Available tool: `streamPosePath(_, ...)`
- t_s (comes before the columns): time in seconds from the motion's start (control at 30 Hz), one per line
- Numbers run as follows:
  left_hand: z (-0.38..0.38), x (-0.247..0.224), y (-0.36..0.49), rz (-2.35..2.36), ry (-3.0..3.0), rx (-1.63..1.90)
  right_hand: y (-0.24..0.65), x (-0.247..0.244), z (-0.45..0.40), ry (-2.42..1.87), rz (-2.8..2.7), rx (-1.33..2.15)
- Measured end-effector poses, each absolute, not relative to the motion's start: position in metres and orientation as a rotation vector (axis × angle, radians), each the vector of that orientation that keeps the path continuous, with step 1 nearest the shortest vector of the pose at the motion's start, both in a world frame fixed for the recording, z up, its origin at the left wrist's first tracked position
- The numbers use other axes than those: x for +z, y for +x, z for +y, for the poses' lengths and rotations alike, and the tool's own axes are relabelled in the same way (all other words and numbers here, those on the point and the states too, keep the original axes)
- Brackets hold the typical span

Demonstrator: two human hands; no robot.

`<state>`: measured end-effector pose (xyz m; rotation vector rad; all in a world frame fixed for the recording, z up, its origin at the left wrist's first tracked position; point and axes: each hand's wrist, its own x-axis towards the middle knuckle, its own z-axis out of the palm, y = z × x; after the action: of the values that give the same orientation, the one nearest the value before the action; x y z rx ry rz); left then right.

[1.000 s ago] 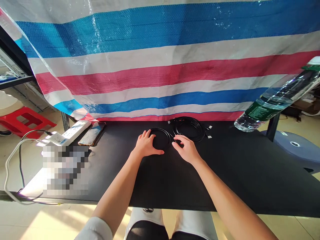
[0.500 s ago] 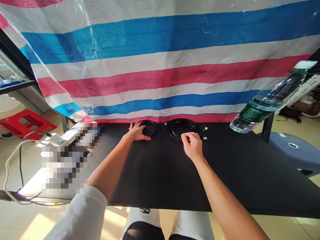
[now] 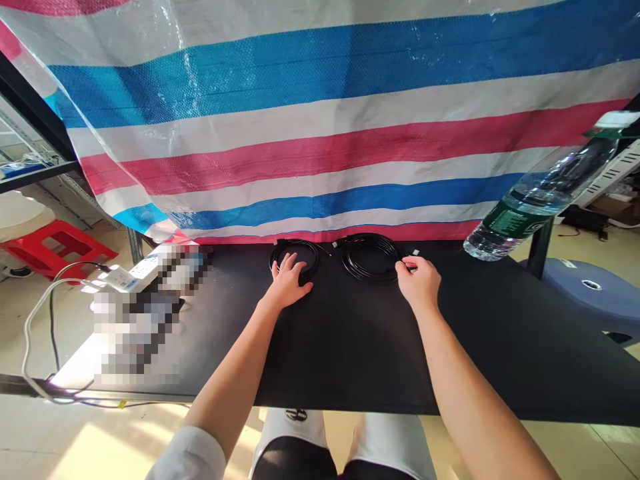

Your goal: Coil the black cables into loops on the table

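Two coiled black cables lie near the back edge of the black table (image 3: 350,347). My left hand (image 3: 290,280), fingers spread, rests over the front of the smaller coil (image 3: 315,248) on the left. At the right side of the larger coil (image 3: 367,257), my right hand (image 3: 420,277) is closed, thumb and forefinger pinched together by the cable's end. What the pinch holds is too small to make out. A light-coloured plug (image 3: 415,253) shows just behind those fingers.
A striped plastic sheet (image 3: 300,147) hangs behind the table. At the back right stands a tilted-looking water bottle (image 3: 520,207). A power strip (image 3: 143,269) with cables lies on the left, beside a blurred patch. A blue stool (image 3: 590,293) and a red stool (image 3: 60,250) flank the table.
My left hand has moved right and nearer to me, off the smaller coil's left side. My right hand has shifted right, from the larger coil's front to its right side.
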<state>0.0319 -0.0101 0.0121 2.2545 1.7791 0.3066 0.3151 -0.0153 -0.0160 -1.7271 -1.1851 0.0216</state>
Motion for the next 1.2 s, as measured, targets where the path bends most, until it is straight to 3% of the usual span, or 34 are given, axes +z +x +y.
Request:
streamPosePath(0.23, -0.018, 0.004, 0.021, 1.833, 2.146, 0.555, 0.337, -0.021, -0.011, -2.084, -1.184, 0.229)
streamPosePath(0.43, -0.014, 0.002, 0.025, 1.84, 2.08, 0.655, 0.34, -0.025, -0.009, -2.077, -1.287, 0.311)
streamPosePath(0.7, -0.016, 0.002, 0.028, 1.8, 2.055, 0.676, 0.326, -0.021, -0.009, -1.513, -0.866, 0.682)
streamPosePath(0.83, -0.015, -0.001, 0.027, 1.774, 2.056, 0.754, 0.315, -0.014, -0.012, -1.181, -0.941, 0.648)
streamPosePath(1.2, -0.027, 0.001, 0.044, 1.298, 1.986, 0.878, 0.302, 0.013, -0.034, -1.018, -1.111, 0.657)
